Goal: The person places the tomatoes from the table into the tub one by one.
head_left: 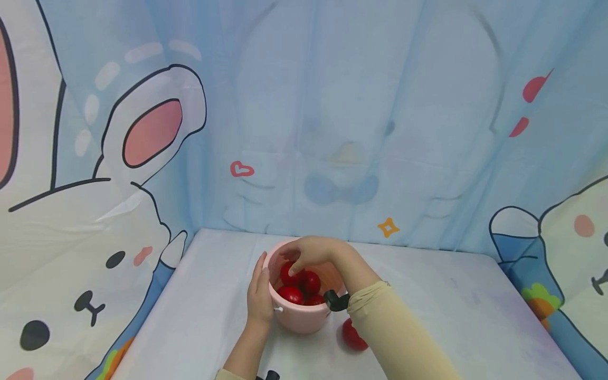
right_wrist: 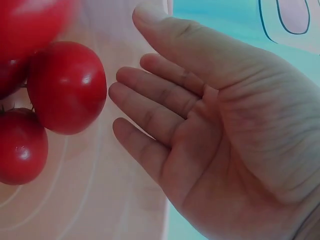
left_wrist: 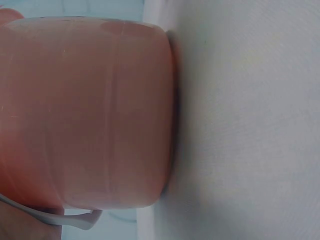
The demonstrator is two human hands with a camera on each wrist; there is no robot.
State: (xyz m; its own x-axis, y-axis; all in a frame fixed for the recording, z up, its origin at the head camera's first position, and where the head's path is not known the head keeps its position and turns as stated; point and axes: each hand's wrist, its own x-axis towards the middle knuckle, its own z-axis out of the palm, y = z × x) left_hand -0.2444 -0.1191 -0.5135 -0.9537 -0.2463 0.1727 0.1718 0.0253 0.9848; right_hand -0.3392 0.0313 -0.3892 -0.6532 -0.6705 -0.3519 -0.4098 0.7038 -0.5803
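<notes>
A pink bucket point(head_left: 304, 321) stands upright on the table, with several red tomatoes point(head_left: 291, 295) inside. My left hand point(head_left: 260, 298) rests against the bucket's left side, fingers straight and pointing up toward the rim. Over the far rim, my right hand point(head_left: 315, 250) reaches into the bucket above the tomatoes. In the right wrist view, the fingers of that hand point(right_wrist: 205, 130) are loosely extended, a small gap from the nearest tomato point(right_wrist: 70, 87), and the palm holds nothing. The left wrist view shows the bucket wall point(left_wrist: 90, 115) close up, with part of its white handle point(left_wrist: 80, 219).
Another red tomato point(head_left: 353, 336) lies on the table to the right of the bucket, partly behind my right sleeve point(head_left: 399, 332). A white cloth point(head_left: 456, 306) covers the table. Behind it hangs a blue curtain point(head_left: 351, 105) with cartoon figures.
</notes>
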